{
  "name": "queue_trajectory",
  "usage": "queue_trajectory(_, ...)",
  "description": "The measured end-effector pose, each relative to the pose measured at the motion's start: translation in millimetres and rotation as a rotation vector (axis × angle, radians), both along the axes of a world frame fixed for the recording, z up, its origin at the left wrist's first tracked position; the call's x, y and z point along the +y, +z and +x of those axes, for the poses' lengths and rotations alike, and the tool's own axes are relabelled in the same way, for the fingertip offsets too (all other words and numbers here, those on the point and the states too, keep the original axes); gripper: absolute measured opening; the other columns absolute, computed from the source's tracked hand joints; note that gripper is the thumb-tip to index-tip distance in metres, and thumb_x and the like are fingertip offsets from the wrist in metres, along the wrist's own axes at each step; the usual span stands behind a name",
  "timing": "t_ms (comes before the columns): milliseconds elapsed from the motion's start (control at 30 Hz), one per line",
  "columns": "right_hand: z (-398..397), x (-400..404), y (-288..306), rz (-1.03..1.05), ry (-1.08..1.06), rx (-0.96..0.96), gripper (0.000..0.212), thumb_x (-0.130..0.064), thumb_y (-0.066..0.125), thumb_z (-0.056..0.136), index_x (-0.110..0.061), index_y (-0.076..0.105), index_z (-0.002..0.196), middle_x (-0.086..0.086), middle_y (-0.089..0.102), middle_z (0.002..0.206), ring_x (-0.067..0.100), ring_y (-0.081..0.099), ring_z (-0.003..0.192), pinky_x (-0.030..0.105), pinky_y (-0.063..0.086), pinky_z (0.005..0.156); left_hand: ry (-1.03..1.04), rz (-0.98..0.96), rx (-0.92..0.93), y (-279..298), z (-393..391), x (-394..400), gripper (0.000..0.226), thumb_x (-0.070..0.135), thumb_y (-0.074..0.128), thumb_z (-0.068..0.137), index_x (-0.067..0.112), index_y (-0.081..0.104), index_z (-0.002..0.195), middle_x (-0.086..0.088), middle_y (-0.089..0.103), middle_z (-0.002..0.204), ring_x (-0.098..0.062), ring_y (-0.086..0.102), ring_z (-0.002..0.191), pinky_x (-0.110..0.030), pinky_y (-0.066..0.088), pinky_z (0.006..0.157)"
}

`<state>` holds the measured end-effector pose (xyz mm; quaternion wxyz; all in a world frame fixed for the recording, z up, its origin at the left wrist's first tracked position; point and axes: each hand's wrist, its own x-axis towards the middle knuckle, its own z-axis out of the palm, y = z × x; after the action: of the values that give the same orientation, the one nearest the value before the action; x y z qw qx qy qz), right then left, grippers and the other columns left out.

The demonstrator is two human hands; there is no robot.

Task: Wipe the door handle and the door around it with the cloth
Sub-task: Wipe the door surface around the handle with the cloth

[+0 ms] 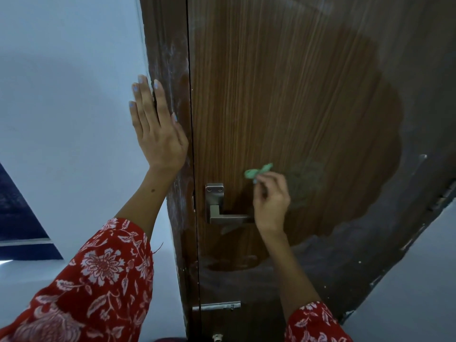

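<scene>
A brown wood-grain door (283,107) fills the middle and right of the view. Its square metal lever handle (222,214) sits on a steel plate near the door's left edge. My right hand (271,201) is just right of the handle, fingers curled, pinching a small green cloth (257,172) against the door above the handle. My left hand (155,129) lies flat with straight fingers on the door frame (170,58) and the wall edge, up and left of the handle. A darker wiped patch covers the door around the handle.
A white wall (69,82) is left of the frame. A metal slide bolt (217,306) sits low on the door. A dark blue shape (22,225) shows at the far left. The door's right edge (419,218) looks scuffed with white flecks.
</scene>
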<state>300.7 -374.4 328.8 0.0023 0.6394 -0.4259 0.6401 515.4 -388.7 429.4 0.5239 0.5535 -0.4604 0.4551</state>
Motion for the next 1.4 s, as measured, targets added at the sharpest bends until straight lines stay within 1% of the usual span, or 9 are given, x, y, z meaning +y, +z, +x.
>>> queue_trajectory(200,-29,-12,12,0.131,-0.202,-0.584,0.016,0.002,0.065,0.081,-0.002,0.069,0.096,0.008,0.059,0.099,0.023,0.065,0.085,0.024,0.053,0.076,-0.001,-0.026,0.033,-17,-5,0,0.046,0.011,0.034,0.101,-0.003,0.033,0.145,-0.027,0.034,0.149,-0.041,0.030,0.141,-0.047,0.020,0.118)
queue_trajectory(333,-20,-8,3,-0.050,-0.056,-0.122,0.013,0.001,0.067,0.081,0.001,0.070,0.094,0.013,0.062,0.097,0.015,0.061,0.088,0.011,0.047,0.082,0.007,-0.046,0.012,-22,-4,-2,0.046,0.009,0.036,0.099,-0.003,0.035,0.143,-0.028,0.035,0.148,-0.042,0.031,0.140,-0.046,0.020,0.119)
queue_trajectory(500,-41,-21,22,0.101,-0.256,-0.671,0.015,0.000,0.064,0.083,0.001,0.068,0.097,0.010,0.059,0.100,0.022,0.063,0.091,0.036,0.053,0.085,0.020,-0.050,0.010,-22,-3,-2,0.045,0.009,0.035,0.100,-0.004,0.036,0.143,-0.029,0.036,0.147,-0.043,0.032,0.138,-0.049,0.023,0.117)
queue_trajectory(667,-32,-13,14,-0.061,-0.096,-0.181,0.019,0.002,0.066,0.081,0.001,0.070,0.099,0.014,0.062,0.104,0.016,0.061,0.095,0.018,0.050,0.088,0.027,-0.056,0.013,-22,-4,-2,0.045,0.007,0.037,0.099,-0.004,0.036,0.143,-0.029,0.036,0.147,-0.043,0.032,0.139,-0.049,0.023,0.117)
queue_trajectory(833,-66,-30,29,0.122,-0.286,-0.761,0.023,0.008,0.061,0.081,0.005,0.067,0.104,0.015,0.060,0.110,0.024,0.061,0.102,0.009,0.045,0.085,0.030,-0.059,0.016,-22,-5,-2,0.046,0.007,0.038,0.099,-0.004,0.035,0.143,-0.029,0.036,0.147,-0.044,0.032,0.139,-0.048,0.022,0.118)
queue_trajectory(1000,-46,-21,14,-0.028,-0.184,-0.345,0.022,0.004,0.062,0.083,0.001,0.068,0.103,0.009,0.061,0.106,0.010,0.058,0.097,0.004,0.041,0.087,0.040,-0.066,0.017,-23,-3,-4,0.046,0.008,0.037,0.099,-0.003,0.035,0.143,-0.028,0.036,0.148,-0.042,0.032,0.139,-0.046,0.020,0.119)
queue_trajectory(1133,-76,-38,23,0.148,-0.263,-0.895,0.019,0.005,0.063,0.082,0.001,0.068,0.100,0.014,0.060,0.109,0.016,0.062,0.093,0.001,0.045,0.073,0.040,-0.062,0.006,-22,-4,-3,0.046,0.009,0.036,0.099,-0.003,0.036,0.143,-0.028,0.036,0.147,-0.043,0.033,0.139,-0.048,0.023,0.118)
queue_trajectory(1300,-63,-30,10,0.069,-0.133,-0.501,0.020,0.000,0.066,0.081,-0.007,0.071,0.098,0.004,0.061,0.099,0.011,0.063,0.083,0.011,0.051,0.075,0.034,-0.050,0.013,-23,-3,-2,0.046,0.008,0.038,0.098,-0.004,0.035,0.143,-0.029,0.035,0.147,-0.043,0.032,0.139,-0.048,0.022,0.118)
queue_trajectory(1400,-85,-41,16,0.121,-0.198,-0.805,0.019,0.002,0.065,0.081,-0.002,0.069,0.099,0.015,0.068,0.101,0.013,0.064,0.085,0.007,0.048,0.073,0.031,-0.053,0.011,-22,-4,-1,0.047,0.008,0.038,0.098,-0.004,0.035,0.143,-0.029,0.035,0.147,-0.043,0.031,0.139,-0.048,0.021,0.118)
